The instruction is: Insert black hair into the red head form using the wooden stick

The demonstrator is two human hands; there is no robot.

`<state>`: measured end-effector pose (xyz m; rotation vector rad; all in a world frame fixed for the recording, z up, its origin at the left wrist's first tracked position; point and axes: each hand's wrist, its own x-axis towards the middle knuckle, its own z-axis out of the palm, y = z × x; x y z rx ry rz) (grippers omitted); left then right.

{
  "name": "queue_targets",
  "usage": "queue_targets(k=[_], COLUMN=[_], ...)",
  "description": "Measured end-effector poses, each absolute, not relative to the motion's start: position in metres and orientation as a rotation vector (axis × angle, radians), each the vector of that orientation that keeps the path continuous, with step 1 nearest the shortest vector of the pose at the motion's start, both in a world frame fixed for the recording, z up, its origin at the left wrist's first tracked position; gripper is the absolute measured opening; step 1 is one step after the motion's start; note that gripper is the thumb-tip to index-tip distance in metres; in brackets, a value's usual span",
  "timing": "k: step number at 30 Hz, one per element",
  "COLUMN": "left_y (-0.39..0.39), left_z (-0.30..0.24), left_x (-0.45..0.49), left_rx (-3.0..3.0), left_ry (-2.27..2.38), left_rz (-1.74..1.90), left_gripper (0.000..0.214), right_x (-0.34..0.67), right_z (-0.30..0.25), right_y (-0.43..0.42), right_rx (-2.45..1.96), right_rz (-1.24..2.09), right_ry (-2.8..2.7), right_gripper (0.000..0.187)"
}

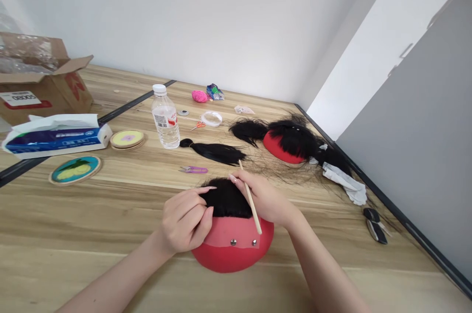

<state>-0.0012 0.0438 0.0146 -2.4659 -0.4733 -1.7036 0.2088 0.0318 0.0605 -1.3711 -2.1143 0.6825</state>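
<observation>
**Pinching a wooden stick [253,209] over a red dome [230,261]**

Pinching the stick between thumb and fingers in the grip of the right hand [267,200], slanted past the edge of black hair [226,200], with the lower end above a translucent pink strip [226,231]. Resting the left hand [186,222] at the opposite side of the hair, with several fingers curled and the index finger stretched onto the strands (cannot tell about any pinch in that grip). Find the dome on the near part of the wooden surface [129,210], between both hands, with the strip over its front and two silver pins [233,242] near the strip's lower edge. Look just beyond for purple thread snips [195,169], a tied bundle of dark hair [217,152] and a clear water bottle [165,121]. Note, farther right, a second red dome [277,147] under loose hair [295,137], and at the left a blue tissue pack [55,142], a hoop with yellow fruit [74,171] and an open cardboard box [59,93].
</observation>
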Motion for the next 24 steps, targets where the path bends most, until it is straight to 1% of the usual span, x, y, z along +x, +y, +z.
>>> queue_targets(k=[2, 4, 7, 11, 15, 19, 24], left_y=[0.045, 0.048, 0.053, 0.062, 0.067, 0.065, 0.061], left_z=[0.013, 0.011, 0.010, 0.010, 0.011, 0.013, 0.013], left_x=[-0.002, -0.003, -0.006, -0.008, -0.011, -0.010, -0.008], left_rx=[-2.466, -2.457, -2.442, -2.433, -2.433, -2.472, -2.576], left_ry=[-0.525, -0.622, -0.799, -0.924, -0.925, -0.869, -0.862], left_rz=[-1.706, -1.686, -1.652, -1.678, -1.633, -1.590, -1.543], left_gripper=[0.024, 0.023, 0.023, 0.021, 0.019, 0.018, 0.020], right_x=[0.211, 0.213, 0.213, 0.210, 0.198, 0.185, 0.180], right_z=[0.056, 0.053, 0.056, 0.068, 0.073, 0.062, 0.050], right_y=[0.036, 0.039, 0.038, 0.026, 0.014, 0.013, 0.018], right_rx=[-1.432, -1.453, -1.385, -1.192, -0.989, -0.918, -0.939], right_rz=[0.617, 0.478, 0.319, 0.332, 0.362, 0.293, 0.213], right_ry=[-2.004, -1.852, -1.696, -1.750, -2.031, -2.174, -2.154], right_gripper=[0.023, 0.018, 0.015, 0.010, 0.025, 0.038, 0.042])
